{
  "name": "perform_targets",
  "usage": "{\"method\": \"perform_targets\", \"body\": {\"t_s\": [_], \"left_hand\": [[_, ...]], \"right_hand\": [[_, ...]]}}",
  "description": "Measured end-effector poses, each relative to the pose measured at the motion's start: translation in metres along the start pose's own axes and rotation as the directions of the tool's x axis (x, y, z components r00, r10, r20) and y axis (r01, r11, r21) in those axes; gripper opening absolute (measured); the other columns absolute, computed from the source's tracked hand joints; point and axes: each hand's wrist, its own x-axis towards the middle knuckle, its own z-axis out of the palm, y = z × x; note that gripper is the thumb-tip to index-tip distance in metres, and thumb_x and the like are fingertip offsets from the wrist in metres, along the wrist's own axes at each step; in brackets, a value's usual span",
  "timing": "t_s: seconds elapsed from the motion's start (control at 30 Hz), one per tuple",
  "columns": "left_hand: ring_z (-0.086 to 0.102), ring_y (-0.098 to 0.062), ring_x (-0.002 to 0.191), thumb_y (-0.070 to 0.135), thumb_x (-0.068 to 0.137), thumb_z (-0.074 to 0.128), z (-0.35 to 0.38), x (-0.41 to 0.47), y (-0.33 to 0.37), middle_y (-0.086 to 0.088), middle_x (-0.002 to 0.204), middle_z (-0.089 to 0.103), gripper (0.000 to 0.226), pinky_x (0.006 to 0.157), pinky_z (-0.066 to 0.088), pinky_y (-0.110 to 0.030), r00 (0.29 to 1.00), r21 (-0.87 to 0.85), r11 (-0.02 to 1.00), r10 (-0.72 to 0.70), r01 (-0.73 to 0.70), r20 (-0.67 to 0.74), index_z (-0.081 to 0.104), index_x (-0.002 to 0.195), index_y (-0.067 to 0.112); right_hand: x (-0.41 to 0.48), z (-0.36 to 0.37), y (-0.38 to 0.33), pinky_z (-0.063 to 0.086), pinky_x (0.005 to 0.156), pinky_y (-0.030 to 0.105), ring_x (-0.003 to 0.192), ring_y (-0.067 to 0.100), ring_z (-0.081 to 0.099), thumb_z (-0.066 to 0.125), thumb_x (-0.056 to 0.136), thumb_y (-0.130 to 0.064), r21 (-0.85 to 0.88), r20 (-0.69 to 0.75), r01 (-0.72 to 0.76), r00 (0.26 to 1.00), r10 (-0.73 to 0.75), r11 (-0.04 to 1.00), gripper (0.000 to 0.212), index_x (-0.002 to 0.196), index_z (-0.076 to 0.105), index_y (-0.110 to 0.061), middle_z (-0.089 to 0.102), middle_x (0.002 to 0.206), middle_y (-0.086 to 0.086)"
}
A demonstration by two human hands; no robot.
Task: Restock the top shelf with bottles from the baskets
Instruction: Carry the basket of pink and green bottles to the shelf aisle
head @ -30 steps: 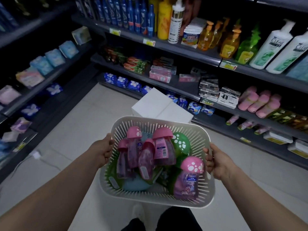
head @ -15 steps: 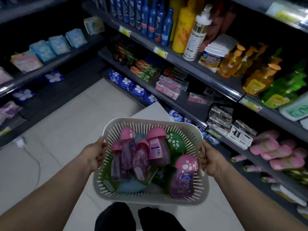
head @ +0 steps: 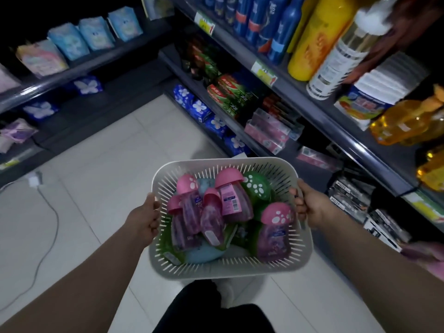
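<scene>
I carry a white slotted plastic basket (head: 305, 258) in front of my waist. My left hand (head: 145, 216) grips its left rim and my right hand (head: 310, 206) grips its right rim. Inside lie several small bottles with mushroom-shaped caps: pink-capped purple ones (head: 231, 195), one at the right (head: 274, 233), a green-capped one (head: 255, 186) and a blue one (head: 204, 252) at the bottom. They are piled loosely, some upright and some tipped over.
Dark shelving runs along the right: blue bottles (head: 262, 22), a yellow bottle (head: 314, 37), a white pump bottle (head: 336, 61), orange bottles (head: 406, 121), toothpaste boxes (head: 228, 94). Left shelves hold soft packs (head: 93, 32). A white cable (head: 45, 236) lies on the tiled floor.
The shelves on the right have come much closer and larger in view. The white box on the floor is out of sight. Both hands keep the same grip on the basket.
</scene>
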Motion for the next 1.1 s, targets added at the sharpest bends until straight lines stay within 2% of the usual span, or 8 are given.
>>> {"method": "perform_targets", "body": {"t_s": [0.27, 0.57, 0.77, 0.97, 1.1], "left_hand": [[0.021, -0.005, 0.03, 0.054, 0.096, 0.04, 0.034, 0.048, 0.019, 0.008, 0.037, 0.03, 0.04, 0.034, 0.018, -0.015, 0.999, -0.085, 0.996, -0.011, 0.006, -0.047, 0.045, 0.07, 0.024], [0.023, -0.005, 0.029, 0.053, 0.096, 0.043, 0.072, 0.101, 0.009, 0.01, 0.038, 0.032, 0.039, 0.036, 0.02, -0.011, 0.991, -0.261, 0.965, -0.058, 0.024, -0.123, 0.047, 0.069, 0.024], [0.023, -0.005, 0.029, 0.054, 0.095, 0.042, 0.088, 0.128, 0.004, 0.011, 0.04, 0.032, 0.042, 0.034, 0.02, -0.01, 0.983, -0.34, 0.94, -0.094, 0.035, -0.158, 0.046, 0.068, 0.023], [0.022, -0.005, 0.027, 0.051, 0.097, 0.041, 0.098, 0.13, 0.014, 0.01, 0.036, 0.031, 0.042, 0.033, 0.02, -0.01, 0.974, -0.351, 0.936, -0.101, 0.024, -0.203, 0.045, 0.066, 0.024], [0.023, -0.005, 0.028, 0.052, 0.096, 0.042, 0.102, 0.132, 0.014, 0.011, 0.037, 0.031, 0.04, 0.034, 0.02, -0.011, 0.97, -0.357, 0.934, -0.116, 0.033, -0.215, 0.047, 0.069, 0.023]], "right_hand": [[0.066, 0.025, -0.048, 0.019, 0.031, 0.013, 0.029, 0.004, 0.023, 0.045, 0.095, -0.054, -0.099, -0.017, 0.023, 1.0, -0.024, 0.995, 0.041, 0.072, 0.055, -0.022, 0.035, 0.04, -0.01], [0.148, 0.048, -0.096, 0.017, 0.031, 0.012, 0.027, 0.003, 0.023, 0.042, 0.097, -0.052, -0.246, 0.047, 0.039, 0.998, -0.029, 0.968, 0.038, 0.076, 0.054, -0.022, 0.033, 0.036, -0.01], [0.174, 0.065, -0.119, 0.026, 0.027, 0.01, 0.022, -0.001, 0.038, 0.04, 0.098, -0.051, -0.347, 0.078, 0.078, 0.995, -0.054, 0.935, 0.038, 0.079, 0.052, -0.02, 0.043, 0.028, -0.012], [0.19, 0.073, -0.133, 0.022, 0.027, 0.014, 0.023, 0.001, 0.031, 0.039, 0.097, -0.056, -0.386, 0.086, 0.054, 0.996, -0.023, 0.921, 0.041, 0.076, 0.051, -0.022, 0.043, 0.03, -0.011], [0.192, 0.076, -0.141, 0.024, 0.026, 0.01, 0.021, -0.001, 0.036, 0.036, 0.098, -0.054, -0.406, 0.098, 0.078, 0.994, -0.041, 0.911, 0.04, 0.078, 0.051, -0.022, 0.044, 0.028, -0.013]]}}
